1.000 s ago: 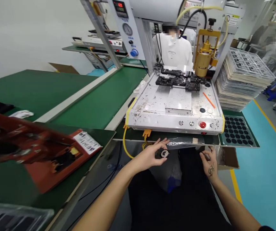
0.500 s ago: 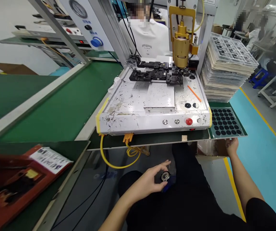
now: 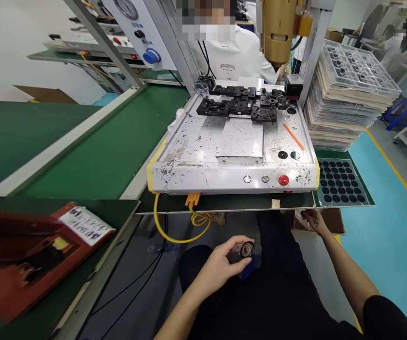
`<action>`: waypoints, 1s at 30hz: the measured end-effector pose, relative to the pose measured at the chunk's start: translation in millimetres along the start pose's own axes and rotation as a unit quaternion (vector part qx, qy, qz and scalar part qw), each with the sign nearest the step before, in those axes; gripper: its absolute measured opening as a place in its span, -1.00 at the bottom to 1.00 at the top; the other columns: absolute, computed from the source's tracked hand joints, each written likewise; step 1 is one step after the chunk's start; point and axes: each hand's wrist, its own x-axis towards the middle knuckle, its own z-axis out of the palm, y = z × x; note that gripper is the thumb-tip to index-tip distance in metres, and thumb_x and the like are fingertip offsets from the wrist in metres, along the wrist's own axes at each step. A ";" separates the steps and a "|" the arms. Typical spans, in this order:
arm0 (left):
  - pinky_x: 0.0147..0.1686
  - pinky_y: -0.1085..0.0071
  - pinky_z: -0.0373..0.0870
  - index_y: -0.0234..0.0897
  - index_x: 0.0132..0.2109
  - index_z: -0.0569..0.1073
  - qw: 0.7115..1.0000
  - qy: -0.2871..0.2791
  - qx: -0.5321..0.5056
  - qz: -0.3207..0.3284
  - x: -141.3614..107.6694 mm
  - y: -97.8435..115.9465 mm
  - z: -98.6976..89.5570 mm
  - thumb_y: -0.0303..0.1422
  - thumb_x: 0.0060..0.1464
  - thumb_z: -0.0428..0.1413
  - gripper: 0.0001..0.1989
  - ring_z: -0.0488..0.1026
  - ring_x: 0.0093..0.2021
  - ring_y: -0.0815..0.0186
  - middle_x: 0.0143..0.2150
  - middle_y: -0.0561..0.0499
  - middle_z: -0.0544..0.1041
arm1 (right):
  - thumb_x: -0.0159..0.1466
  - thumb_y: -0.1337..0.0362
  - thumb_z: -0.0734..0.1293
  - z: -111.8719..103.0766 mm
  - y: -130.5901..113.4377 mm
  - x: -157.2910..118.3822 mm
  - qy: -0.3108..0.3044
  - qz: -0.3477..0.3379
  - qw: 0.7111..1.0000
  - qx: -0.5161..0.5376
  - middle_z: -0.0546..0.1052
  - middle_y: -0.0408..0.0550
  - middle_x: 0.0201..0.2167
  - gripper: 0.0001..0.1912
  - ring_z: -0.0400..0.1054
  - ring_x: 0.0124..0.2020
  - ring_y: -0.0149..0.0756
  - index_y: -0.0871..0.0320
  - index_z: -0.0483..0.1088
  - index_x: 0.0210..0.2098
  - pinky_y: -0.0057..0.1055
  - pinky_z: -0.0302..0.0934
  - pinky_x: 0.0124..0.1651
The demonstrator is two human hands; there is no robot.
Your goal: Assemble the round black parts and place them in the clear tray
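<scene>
Holding a round black part (image 3: 246,249) with a pale ring on its face in the left hand (image 3: 219,267), clamped at its rim between thumb and fingertips. Hanging in the air over the dark-clothed lap, out from the front edge of the green bench (image 3: 238,201) and touching nothing but that hand.

Reaching down and forward with the right hand (image 3: 316,221) to an open cardboard box (image 3: 334,221) under the bench's front right corner. Near the fingertips, a small dark piece; too small to tell whether clamped on it or merely near it.

At the bench's front right corner, just above the box, a clear sheet (image 3: 331,204) with rows of black discs. Behind it, along the right edge, a tall stack of trays (image 3: 352,99).

On the white machine base (image 3: 196,141), near the right edge, an orange stick (image 3: 293,136); toward the front right corner, 2 discs side by side, 1 black disc (image 3: 282,155) and 1 pale disc (image 3: 295,155). Toward the back edge, black fixtures (image 3: 238,106); above their right end, a gold cylinder (image 3: 277,38). On the front face, 1 red button (image 3: 283,180).
</scene>
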 end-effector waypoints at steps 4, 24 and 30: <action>-0.02 0.29 0.57 -0.19 0.10 0.53 0.991 0.052 -0.126 -0.011 2.6 2.8 12.6 -0.23 0.10 0.39 -0.56 0.62 -0.08 0.18 -0.11 -0.03 0.64 | 0.43 -0.06 0.44 -0.7 -35.2 -38.4 -0.070 0.026 0.995 0.070 0.58 -0.10 -0.37 -0.59 0.49 -0.43 -0.28 0.21 0.56 -0.04 -0.31 0.45 -0.35; 0.19 0.02 0.61 -0.35 0.20 0.57 0.883 0.101 -0.459 -0.017 -26.6 77.9 21.5 -0.19 0.15 0.46 -0.44 0.68 0.12 -0.05 0.07 -0.25 0.72 | 0.34 0.01 0.56 31.4 -203.6 -79.2 -0.249 0.059 0.922 0.290 0.57 -0.20 -0.56 -0.69 0.49 -0.55 -0.33 0.10 0.53 -0.23 -0.40 0.41 -0.37; 0.17 0.05 0.63 -0.29 0.19 0.60 0.883 0.099 -0.459 0.014 -34.8 81.5 15.0 -0.20 0.22 0.41 -0.53 0.68 0.13 -0.04 0.05 -0.22 0.73 | 0.31 0.02 0.59 27.4 -222.8 -75.9 -0.283 0.104 0.893 0.335 0.55 -0.20 -0.59 -0.66 0.46 -0.58 -0.38 0.11 0.49 -0.31 -0.45 0.41 -0.41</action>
